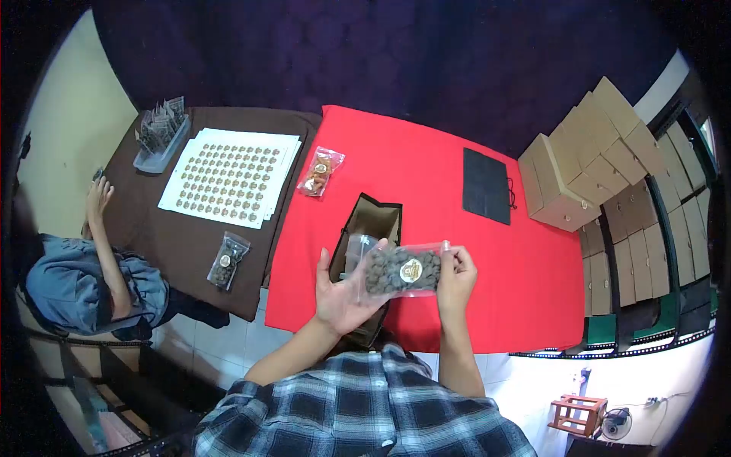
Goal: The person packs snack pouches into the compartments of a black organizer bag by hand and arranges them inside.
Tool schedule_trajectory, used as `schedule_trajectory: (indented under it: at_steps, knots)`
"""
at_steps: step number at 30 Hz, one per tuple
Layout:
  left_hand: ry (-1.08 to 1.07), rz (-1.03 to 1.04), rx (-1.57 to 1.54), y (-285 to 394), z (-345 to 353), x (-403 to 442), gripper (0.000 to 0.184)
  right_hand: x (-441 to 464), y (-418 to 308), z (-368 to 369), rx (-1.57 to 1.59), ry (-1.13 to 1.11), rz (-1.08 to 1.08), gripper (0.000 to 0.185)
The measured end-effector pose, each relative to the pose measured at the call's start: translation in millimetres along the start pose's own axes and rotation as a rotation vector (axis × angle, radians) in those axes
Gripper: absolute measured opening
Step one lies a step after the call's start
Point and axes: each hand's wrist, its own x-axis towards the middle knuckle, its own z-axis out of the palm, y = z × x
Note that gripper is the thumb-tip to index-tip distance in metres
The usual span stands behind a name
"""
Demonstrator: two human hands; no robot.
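Clear plastic pouch of dark lumpy pieces held crosswise over an open bag, both hands on it.
Right hand: fingers pinch pouch's right end. Left hand: palm up under its left end, thumb spread clear, other fingers mostly hidden behind. Round pale label faces up. Pouch's long axis runs left-right, across the dark, tan-lined open bag, which runs near-to-far; bag mouth lies beyond and left of pouch, left hand nearer. Clear plastic item at mouth, inside or not unclear. Red-clothed table around.
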Motion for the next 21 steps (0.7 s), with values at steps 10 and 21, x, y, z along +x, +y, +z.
schedule_trajectory:
  at_steps: [10,21]
  knots:
    - [0.276,0.614,1.048,29,-4,3,0.033,-6,9,23,0.079,-0.292,0.037,0.027]
    - [-0.165,0.68,2.029,48,27,11,0.042,0,-61,21,-0.597,-0.382,-0.733,0.034]
